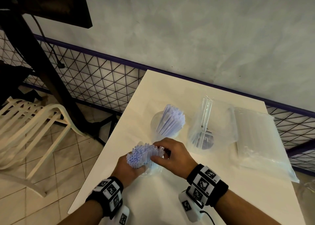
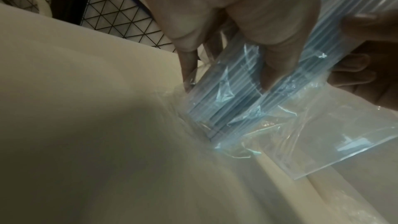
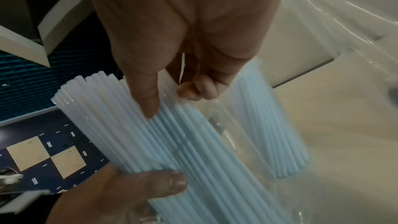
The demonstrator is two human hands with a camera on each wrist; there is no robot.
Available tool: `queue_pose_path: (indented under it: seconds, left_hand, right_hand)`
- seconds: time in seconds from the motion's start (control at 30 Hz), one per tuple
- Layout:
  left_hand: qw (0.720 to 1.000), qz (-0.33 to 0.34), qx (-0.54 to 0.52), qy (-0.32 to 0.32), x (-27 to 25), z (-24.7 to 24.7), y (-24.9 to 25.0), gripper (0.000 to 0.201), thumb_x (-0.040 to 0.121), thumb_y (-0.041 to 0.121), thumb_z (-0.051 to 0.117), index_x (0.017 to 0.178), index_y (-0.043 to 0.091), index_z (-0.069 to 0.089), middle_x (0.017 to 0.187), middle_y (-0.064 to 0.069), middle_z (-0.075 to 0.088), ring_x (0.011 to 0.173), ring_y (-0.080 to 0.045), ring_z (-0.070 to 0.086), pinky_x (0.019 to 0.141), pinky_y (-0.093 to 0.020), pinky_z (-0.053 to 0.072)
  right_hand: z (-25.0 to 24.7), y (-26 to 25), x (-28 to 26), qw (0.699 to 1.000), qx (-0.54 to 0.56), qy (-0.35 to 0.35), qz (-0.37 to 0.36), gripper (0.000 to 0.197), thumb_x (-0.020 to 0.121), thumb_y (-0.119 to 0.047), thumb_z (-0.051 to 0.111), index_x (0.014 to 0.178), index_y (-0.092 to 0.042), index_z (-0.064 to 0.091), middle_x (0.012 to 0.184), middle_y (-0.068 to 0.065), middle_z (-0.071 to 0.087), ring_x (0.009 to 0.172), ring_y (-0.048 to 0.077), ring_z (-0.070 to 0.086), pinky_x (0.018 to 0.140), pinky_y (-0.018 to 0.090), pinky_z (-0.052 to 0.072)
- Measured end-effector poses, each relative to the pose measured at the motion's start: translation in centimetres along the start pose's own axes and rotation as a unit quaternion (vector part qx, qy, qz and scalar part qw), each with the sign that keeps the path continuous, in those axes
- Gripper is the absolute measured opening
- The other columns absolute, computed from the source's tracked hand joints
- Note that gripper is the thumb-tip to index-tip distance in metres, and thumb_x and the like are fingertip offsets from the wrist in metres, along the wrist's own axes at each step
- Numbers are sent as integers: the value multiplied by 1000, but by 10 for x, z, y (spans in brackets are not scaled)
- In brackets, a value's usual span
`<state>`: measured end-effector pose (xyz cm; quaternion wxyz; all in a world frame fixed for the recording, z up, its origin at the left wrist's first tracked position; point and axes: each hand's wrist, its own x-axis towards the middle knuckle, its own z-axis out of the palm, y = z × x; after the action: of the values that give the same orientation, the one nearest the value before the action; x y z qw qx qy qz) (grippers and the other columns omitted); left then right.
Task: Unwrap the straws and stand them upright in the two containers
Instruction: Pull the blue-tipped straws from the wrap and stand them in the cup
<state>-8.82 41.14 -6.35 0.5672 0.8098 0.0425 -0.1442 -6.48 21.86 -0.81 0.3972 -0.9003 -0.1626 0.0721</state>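
My left hand (image 1: 131,166) grips a bundle of pale blue straws (image 1: 141,154) upright over the table's near left part. Its lower end sits in loose clear wrap (image 2: 323,134). My right hand (image 1: 159,154) pinches some straws at the bundle's top right, thumb lying along them (image 3: 148,101), fingers curled behind. Just beyond stands a clear container (image 1: 156,122) filled with upright blue straws (image 1: 170,119). To its right a second clear container (image 1: 204,139) with a dark label holds a few clear straws, with crumpled wrap around it.
A large sealed pack of clear straws (image 1: 255,136) lies at the right of the white table (image 1: 153,207). The wall and a wire mesh fence (image 1: 95,81) run behind the table. A white plastic chair (image 1: 34,122) stands on the tiled floor to the left.
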Motion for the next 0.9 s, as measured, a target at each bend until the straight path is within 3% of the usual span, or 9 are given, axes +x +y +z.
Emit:
queue_pose_path:
  seconds: [0.13, 0.2, 0.23, 0.3, 0.43, 0.6, 0.77, 0.83, 0.9]
  left_hand:
    - [999, -5, -47, 25, 1, 1, 4, 41, 73, -6, 74, 81, 30, 55, 63, 40, 62, 64, 21, 59, 57, 0, 45]
    - [998, -15, -49, 32, 1, 3, 1, 39, 73, -5, 75, 81, 28, 56, 61, 20, 68, 63, 20, 59, 56, -1, 45]
    - [998, -17, -46, 32, 1, 4, -1, 37, 73, -4, 75, 84, 26, 57, 65, 17, 66, 63, 21, 58, 57, 0, 45]
    - [998, -18, -46, 32, 0, 4, -2, 36, 72, -3, 76, 90, 23, 58, 81, 16, 62, 64, 22, 58, 57, 0, 44]
    - [999, -24, -34, 31, 1, 4, -6, 33, 72, -1, 77, 80, 25, 58, 77, 12, 62, 60, 19, 59, 53, -2, 45]
    - [999, -30, -33, 29, 4, 6, -15, 35, 70, 3, 80, 84, 27, 60, 82, 10, 66, 66, 16, 62, 57, -3, 47]
    - [999, -32, -20, 19, 7, 6, -24, 33, 68, 10, 82, 90, 25, 62, 86, 6, 70, 75, 8, 66, 61, -7, 50]
    - [999, -33, -21, 18, 7, 6, -24, 34, 66, 13, 82, 89, 28, 62, 84, 7, 71, 76, 7, 66, 61, -8, 50]
    - [999, -27, -27, 17, 7, 6, -24, 35, 63, 16, 83, 87, 31, 62, 81, 12, 72, 75, 10, 65, 63, -8, 49]
  right_hand:
    - [2, 6, 2, 1000, -5, 17, -19, 21, 86, -28, 73, 104, -18, 72, 94, -6, 67, 67, 12, 57, 65, 11, 42]
    - [5, 10, 3, 1000, -10, 19, -8, 16, 86, -29, 72, 94, -15, 70, 86, -4, 65, 66, 12, 56, 63, 15, 43]
    - [7, 12, 2, 1000, -11, 19, 1, 17, 85, -30, 72, 87, -13, 67, 81, -5, 63, 65, 11, 54, 62, 16, 42]
    - [9, 16, 2, 1000, -10, 16, 23, 22, 83, -29, 73, 79, -11, 62, 74, -4, 60, 64, 12, 54, 62, 22, 45]
    - [9, 20, 3, 998, -2, 6, 56, 23, 79, -30, 74, 80, -10, 63, 74, 4, 66, 68, 20, 61, 67, 39, 52]
    - [10, 17, 3, 999, -4, 0, 40, 20, 76, -27, 66, 72, -8, 59, 67, 8, 61, 64, 25, 56, 65, 44, 50]
    - [14, 14, 2, 1000, -1, 8, 28, 10, 73, -30, 60, 74, -22, 55, 65, -4, 58, 60, 16, 49, 62, 38, 50]
    - [13, 13, 2, 1000, 8, -5, 29, 8, 76, -26, 65, 81, -31, 61, 72, -11, 63, 66, 11, 56, 65, 28, 50]
    - [11, 13, 2, 999, 15, -13, 31, 19, 77, -22, 70, 76, -39, 60, 70, -17, 62, 67, 6, 57, 65, 19, 46]
